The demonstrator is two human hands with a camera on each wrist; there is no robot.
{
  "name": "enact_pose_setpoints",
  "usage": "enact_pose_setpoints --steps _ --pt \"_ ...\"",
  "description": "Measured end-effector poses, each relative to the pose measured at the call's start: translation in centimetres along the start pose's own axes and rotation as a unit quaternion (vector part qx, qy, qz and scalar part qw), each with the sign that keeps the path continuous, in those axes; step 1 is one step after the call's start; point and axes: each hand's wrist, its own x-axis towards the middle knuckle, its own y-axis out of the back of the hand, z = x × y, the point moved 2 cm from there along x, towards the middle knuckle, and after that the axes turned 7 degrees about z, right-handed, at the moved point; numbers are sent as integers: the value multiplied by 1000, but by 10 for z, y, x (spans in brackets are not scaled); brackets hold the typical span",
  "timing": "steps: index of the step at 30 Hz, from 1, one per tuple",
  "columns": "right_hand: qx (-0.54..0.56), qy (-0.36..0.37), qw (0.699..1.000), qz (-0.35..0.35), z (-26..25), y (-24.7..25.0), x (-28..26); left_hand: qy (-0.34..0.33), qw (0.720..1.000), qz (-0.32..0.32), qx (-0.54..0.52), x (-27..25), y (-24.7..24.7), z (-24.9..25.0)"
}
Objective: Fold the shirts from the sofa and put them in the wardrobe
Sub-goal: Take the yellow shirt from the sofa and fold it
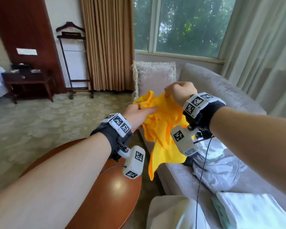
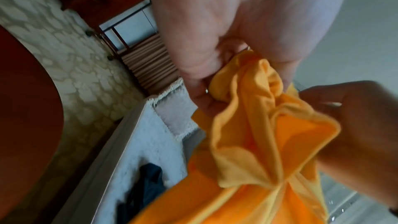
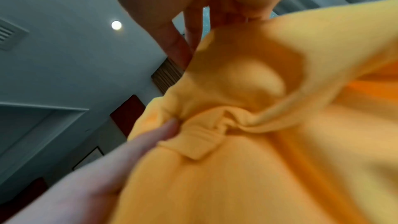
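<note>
Both hands (image 1: 139,113) (image 1: 180,91) grip a bunched yellow shirt (image 1: 163,129) above the sofa (image 1: 221,90); soft, limp cloth, likely best held at the shoulders.

daylight from window (image 1: 185,25) | glare on table (image 1: 117,184) | wrist views blurred | edges bowed

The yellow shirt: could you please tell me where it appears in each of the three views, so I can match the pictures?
Head: yellow shirt at centre, bunched between left hand and right hand, hanging above the sofa edge.
Left wrist: lower right, under the left hand's grip.
Right wrist: fills the right and lower part, below the right hand.
Shared landmark: the brown curtain, in all three views.
</note>
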Motion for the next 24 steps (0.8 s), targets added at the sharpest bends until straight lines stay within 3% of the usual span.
enact_pose_setpoints --steps 4,7,9,14,20,24 --pt "-44 27 988 -148 -32 -45 -41 -27 997 76 1 -31 59 22" --pt "-87 39 949 -299 -51 -73 -80 -48 988 146 -19 -53 100 34" --pt "-100 58 926 -360 -59 -86 -100 -57 982 176 -38 -69 125 40" --pt "-20 64 917 -394 -82 -117 -142 -54 978 191 -58 -112 179 49" --pt "-48 57 919 -388 -94 -131 -172 -49 980 193 4 -155 229 50" --pt "-29 44 889 -454 -100 -134 -190 -73 978 196 17 -166 238 54"
